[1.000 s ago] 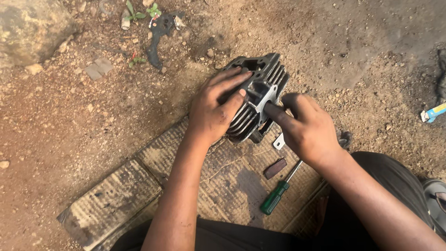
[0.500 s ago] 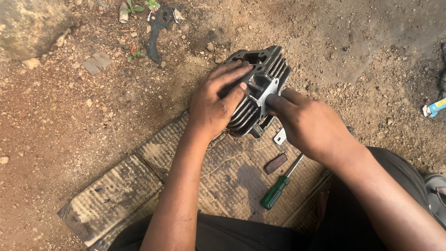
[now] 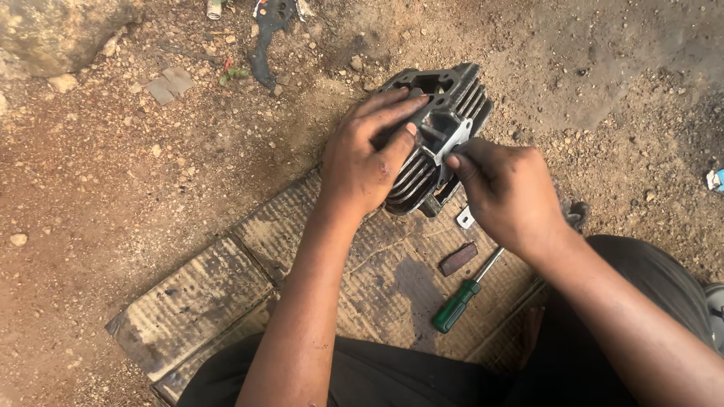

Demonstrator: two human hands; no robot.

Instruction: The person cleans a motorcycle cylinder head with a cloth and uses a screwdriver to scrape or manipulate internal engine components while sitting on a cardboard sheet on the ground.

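Open dirt (image 3: 136,196) lies left; right of the cardboard mat (image 3: 226,286), a green screwdriver (image 3: 456,301) and brown block (image 3: 458,258) clutter passage.

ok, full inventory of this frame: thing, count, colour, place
cylinder: 1, dark grey finned metal, top centre, on the mat's far edge
gasket: 1, pale grey, flat on the cylinder's port face
screwdriver: 1, green handle, on the mat below the right hand
brown piece: 1, small, flat, on the mat beside the screwdriver
bracket: 1, small, silver, on the mat under the cylinder
mat: 1, worn dusty cardboard, lower centre
rock: 1, tan, top left
black part: 1, curved, on the dirt at top
ground: brown dirt with pebbles
left hand: grips the cylinder, fingers over its top
right hand: fingertips pinch the gasket's edge
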